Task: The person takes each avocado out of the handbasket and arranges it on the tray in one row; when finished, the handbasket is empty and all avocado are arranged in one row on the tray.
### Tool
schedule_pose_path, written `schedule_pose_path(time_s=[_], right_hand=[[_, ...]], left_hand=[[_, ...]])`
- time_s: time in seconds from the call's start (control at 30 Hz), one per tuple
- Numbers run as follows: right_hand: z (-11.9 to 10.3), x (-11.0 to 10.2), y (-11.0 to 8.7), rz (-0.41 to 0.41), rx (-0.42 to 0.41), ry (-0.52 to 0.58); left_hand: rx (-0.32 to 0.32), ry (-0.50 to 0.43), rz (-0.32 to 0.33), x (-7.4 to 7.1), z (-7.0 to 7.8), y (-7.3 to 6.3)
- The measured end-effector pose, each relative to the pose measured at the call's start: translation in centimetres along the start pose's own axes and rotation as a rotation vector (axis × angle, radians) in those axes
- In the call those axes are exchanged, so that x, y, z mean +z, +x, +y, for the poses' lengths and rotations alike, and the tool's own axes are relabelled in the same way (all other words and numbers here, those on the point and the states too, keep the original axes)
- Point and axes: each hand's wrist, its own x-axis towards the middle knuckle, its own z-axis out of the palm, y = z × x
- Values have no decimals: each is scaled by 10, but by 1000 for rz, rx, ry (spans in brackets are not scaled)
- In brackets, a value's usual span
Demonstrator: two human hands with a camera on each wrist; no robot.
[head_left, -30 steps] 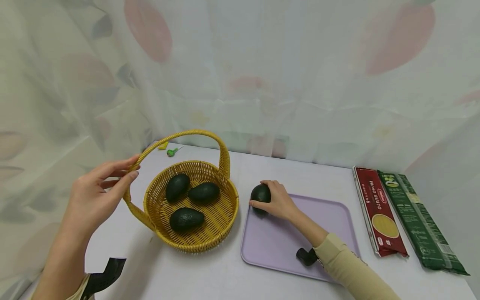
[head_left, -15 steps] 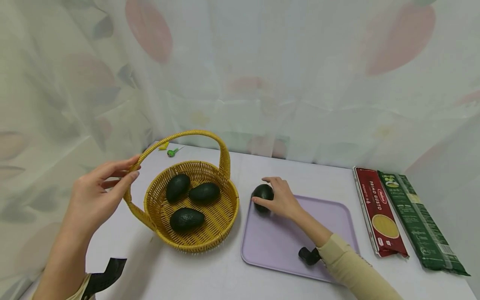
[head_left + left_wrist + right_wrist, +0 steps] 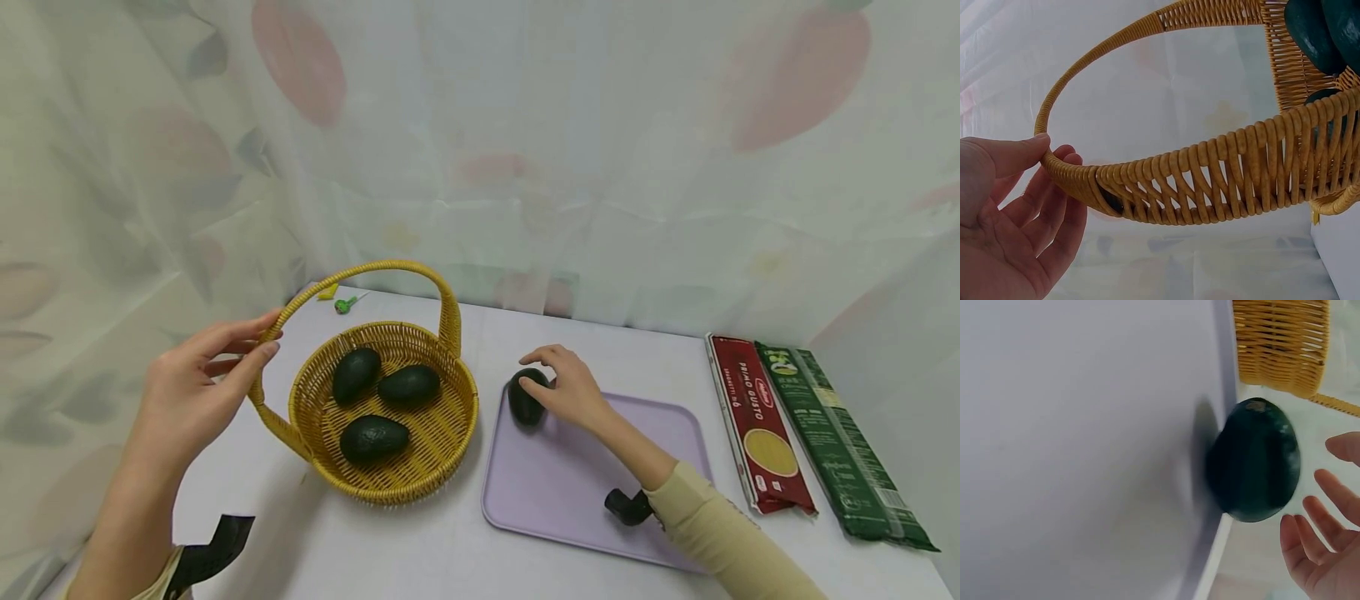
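My left hand (image 3: 187, 387) pinches the handle (image 3: 1079, 69) of a yellow woven basket (image 3: 446, 425) between thumb and fingers. Three dark green avocados (image 3: 373, 439) lie inside the basket. Another avocado (image 3: 527, 408) lies at the far left corner of a lilac tray (image 3: 525, 500). Over that avocado hovers my right hand (image 3: 573, 392), its fingers spread and loosely bent. In the right wrist view a gap shows between those fingertips (image 3: 1321, 476) and the avocado (image 3: 1254, 462).
Right of the tray lie a red spaghetti pack (image 3: 761, 425) and a green pack (image 3: 843, 446). A small green item (image 3: 343, 306) and a yellow one (image 3: 327, 292) sit behind the basket. A patterned curtain (image 3: 525, 167) hangs along the table's back edge.
My right hand has let go of the avocado on the tray and drawn back slightly to the right. That avocado has shifted a little rightward. The left hand and basket stay put.
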Motion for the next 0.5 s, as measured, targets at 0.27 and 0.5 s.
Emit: schedule_pose_path(time_s=[0.27, 0.5], right_hand=[[-15, -9, 8, -82, -29, 36], [-33, -16, 25, -275, -83, 109]], left_hand=[[0, 2, 2, 0, 0, 0], [4, -3, -5, -1, -1, 1]])
